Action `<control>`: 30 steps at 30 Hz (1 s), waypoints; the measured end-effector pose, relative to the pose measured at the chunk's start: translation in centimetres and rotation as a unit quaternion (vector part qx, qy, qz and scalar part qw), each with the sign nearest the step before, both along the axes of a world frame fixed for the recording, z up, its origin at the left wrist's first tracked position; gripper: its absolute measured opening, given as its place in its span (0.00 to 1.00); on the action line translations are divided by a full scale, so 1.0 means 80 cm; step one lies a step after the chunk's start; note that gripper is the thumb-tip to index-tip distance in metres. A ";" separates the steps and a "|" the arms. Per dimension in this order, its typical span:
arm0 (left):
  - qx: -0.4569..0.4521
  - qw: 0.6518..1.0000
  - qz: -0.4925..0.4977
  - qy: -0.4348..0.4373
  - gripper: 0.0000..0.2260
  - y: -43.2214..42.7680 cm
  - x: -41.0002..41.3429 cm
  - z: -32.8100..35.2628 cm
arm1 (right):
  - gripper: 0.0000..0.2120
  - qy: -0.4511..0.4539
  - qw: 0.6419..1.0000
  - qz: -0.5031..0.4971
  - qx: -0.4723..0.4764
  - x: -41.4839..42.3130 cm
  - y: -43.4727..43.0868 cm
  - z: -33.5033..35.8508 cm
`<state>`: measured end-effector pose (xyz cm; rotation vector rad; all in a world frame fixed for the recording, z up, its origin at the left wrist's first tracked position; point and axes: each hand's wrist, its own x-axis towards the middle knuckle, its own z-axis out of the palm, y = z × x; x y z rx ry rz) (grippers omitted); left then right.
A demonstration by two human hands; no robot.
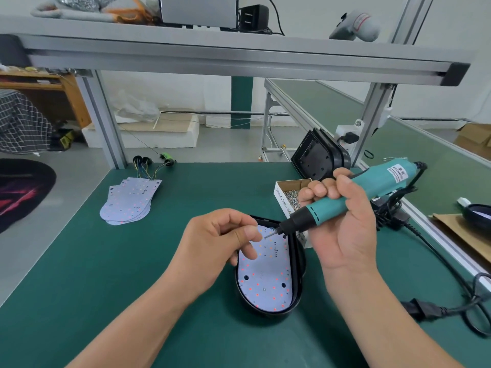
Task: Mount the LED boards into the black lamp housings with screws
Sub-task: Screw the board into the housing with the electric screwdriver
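While one board lies flat inside the housing at the middle of the desk, the fastening looks barely begun. Several dark holes in the board appear unfilled, and a pale dot near its close end may be a seated screw, though it is too small to tell. The right hand has its grip wrapped round the driver, slanted with the bit over the board's far end. The left hand makes a narrow pinch grip at the bit's tip; by my reading it is loading a screw, but the screw itself I cannot make out.

More work waits. A stack of loose boards lies well apart at the far left, with wires at its far edge, and a second housing leans upright at the desk's back. The box of screws sits just beside the housing, behind the right hand. The driver's cable trails off to the right, apart from the housing — it could tug the tool's tail. The left fingers crowd the bit and hide part of the board's far end.
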<state>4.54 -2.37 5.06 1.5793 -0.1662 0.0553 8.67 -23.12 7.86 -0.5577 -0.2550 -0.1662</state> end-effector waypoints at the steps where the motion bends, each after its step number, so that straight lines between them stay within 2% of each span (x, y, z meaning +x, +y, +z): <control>1: 0.000 1.000 -0.001 0.004 0.06 -0.002 -0.002 0.000 | 0.04 -0.002 1.000 0.000 0.004 -0.001 0.000 0.001; 3: -0.003 1.000 -0.008 0.016 0.08 -0.005 -0.005 0.000 | 0.04 -0.005 1.000 0.001 0.010 -0.002 0.001 0.003; 7: -0.005 1.000 -0.020 0.017 0.05 -0.007 -0.009 0.001 | 0.03 -0.006 1.000 -0.002 0.011 -0.003 0.001 0.004; 12: 0.050 0.999 -0.013 -0.003 0.03 -0.010 -0.013 -0.002 | 0.03 -0.007 1.000 -0.005 0.007 -0.003 0.002 0.005; 21: 0.018 1.000 -0.012 -0.019 0.08 -0.016 -0.016 0.001 | 0.03 -0.006 1.000 -0.006 -0.001 -0.005 0.003 0.004; 25: -0.006 1.000 -0.021 -0.013 0.13 -0.015 -0.017 -0.001 | 0.04 -0.014 1.000 -0.004 -0.009 -0.005 0.003 0.005; 30: -0.030 0.999 -0.026 0.001 0.13 -0.016 -0.018 -0.002 | 0.04 -0.020 1.000 -0.004 -0.016 -0.005 0.001 0.006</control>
